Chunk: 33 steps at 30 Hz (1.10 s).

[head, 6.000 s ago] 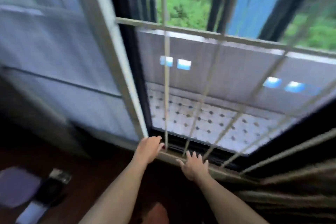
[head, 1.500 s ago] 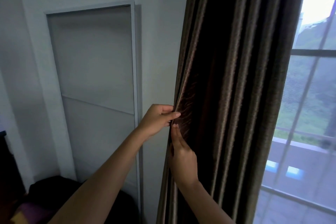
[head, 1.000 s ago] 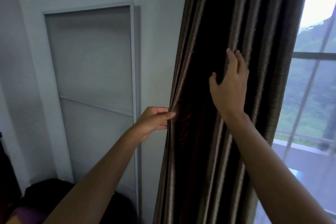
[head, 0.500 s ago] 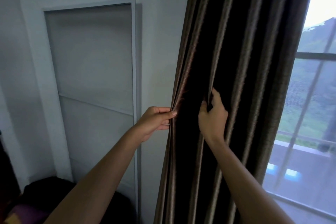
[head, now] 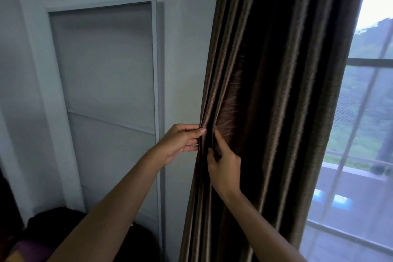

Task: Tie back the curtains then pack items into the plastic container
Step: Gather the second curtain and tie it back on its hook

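Where the left hand (head: 180,143) pinches shut on the outer edge of the dark brown curtain (head: 276,102), thumb on the near side and fingers curled behind the fabric, several narrow pleats are drawn together into one tight bundle. Just beside that pinch and slightly below it, the right hand (head: 224,166) is tucked into the next fold, its forefinger pointing up along the crease and its thumb pressed against the cloth, so that it closes loosely on the same gathered edge; how much fabric lies inside its palm cannot be told. The two hands are almost touching, with only a thin ridge of curtain between them. Above the grip the curtain hangs in long upright folds; below it the folds fall out of view. Left of the grip stands a pale wall with a recessed white panel (head: 106,91), and well to the right, past the curtain, is a window (head: 365,134) with a grille.
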### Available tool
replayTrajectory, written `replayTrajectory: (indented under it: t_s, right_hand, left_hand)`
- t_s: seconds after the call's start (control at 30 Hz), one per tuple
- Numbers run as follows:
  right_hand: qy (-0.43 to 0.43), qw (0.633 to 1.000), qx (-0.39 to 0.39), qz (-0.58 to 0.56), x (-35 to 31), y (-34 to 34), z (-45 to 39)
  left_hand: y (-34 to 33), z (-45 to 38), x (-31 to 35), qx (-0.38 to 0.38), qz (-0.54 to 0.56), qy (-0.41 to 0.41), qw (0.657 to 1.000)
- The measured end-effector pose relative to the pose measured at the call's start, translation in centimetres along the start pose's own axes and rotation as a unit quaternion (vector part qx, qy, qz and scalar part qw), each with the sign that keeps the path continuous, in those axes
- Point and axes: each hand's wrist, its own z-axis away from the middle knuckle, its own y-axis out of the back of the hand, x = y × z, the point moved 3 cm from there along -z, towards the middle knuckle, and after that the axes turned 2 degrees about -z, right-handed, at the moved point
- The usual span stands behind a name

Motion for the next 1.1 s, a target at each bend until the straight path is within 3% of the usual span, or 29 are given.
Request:
replayTrajectory:
  t_s: [0.3, 0.57, 0.73, 0.83, 0.97, 1.03, 1.1]
  right_hand:
    - [0.019, 0.996, -0.077, 0.04, 0.1, -1.8, 2.2]
    - [0.086, 0.976, -0.097, 0.178, 0.7, -3.7, 4.0]
    - [0.087, 0.963, -0.129, 0.222, 1.2, -3.0, 5.3]
    - [0.12, 0.968, -0.055, 0.215, 0.0, -0.1, 3.8]
    - [0.21, 0.944, 0.134, 0.215, -2.9, 5.7, -1.8]
    - [0.216, 0.932, 0.208, 0.203, -4.3, 8.5, -5.4]
    - [0.187, 0.934, 0.23, 0.197, -4.9, 10.6, -8.4]
  left_hand:
    - [0.4, 0.0, 0.0, 0.006, 0.006, -0.007, 1.0]
    - [-0.7, 0.4, 0.4, 0.031, -0.128, -0.114, 0.985]
    - [-0.4, -0.6, -0.1, 0.05, -0.135, -0.096, 0.985]
    - [-0.7, -0.7, 0.1, 0.035, -0.145, -0.095, 0.984]
    - [-1.2, -0.9, 0.1, 0.013, -0.142, -0.088, 0.986]
    - [-1.4, -1.0, 0.0, 0.006, -0.137, -0.081, 0.987]
    - [-1.5, -1.1, 0.0, 0.003, -0.145, -0.081, 0.986]
